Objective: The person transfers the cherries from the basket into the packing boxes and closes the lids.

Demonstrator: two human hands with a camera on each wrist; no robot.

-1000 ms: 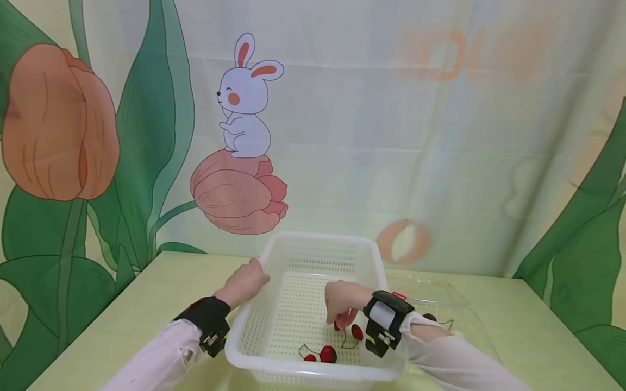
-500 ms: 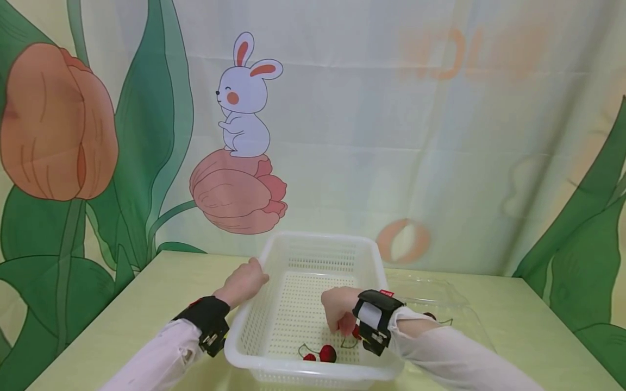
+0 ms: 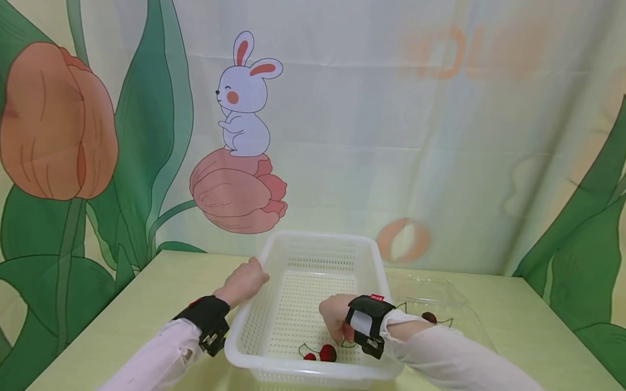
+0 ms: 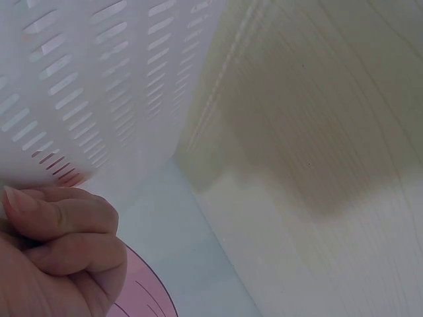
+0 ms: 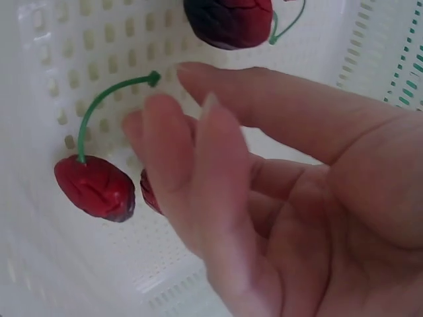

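A bare right hand (image 5: 297,224) hangs low inside a white rectangular plastic basket (image 3: 313,368), thumb and bent fingertips apart, nothing visibly clasped between them. Just off the thumb tip lies the knotted end of a curved green stem (image 5: 82,140); a pinch catching only that end could let the wrinkled, glossy red cherry (image 5: 96,188) below it slip or swing. That fruit lies on the perforated floor, apart from the fingertips. A half-hidden red cherry (image 5: 148,193) sits behind the fingers, contact impossible to tell; a careless sweep could roll it away. A dark red-and-black cherry (image 5: 228,21) lies past the thumb. Across the basket, a bare left hand (image 3: 244,282) grips the left rim, where a hard tug could spoil the aim. Outside, to the right, sits a clear plastic container (image 3: 435,290).
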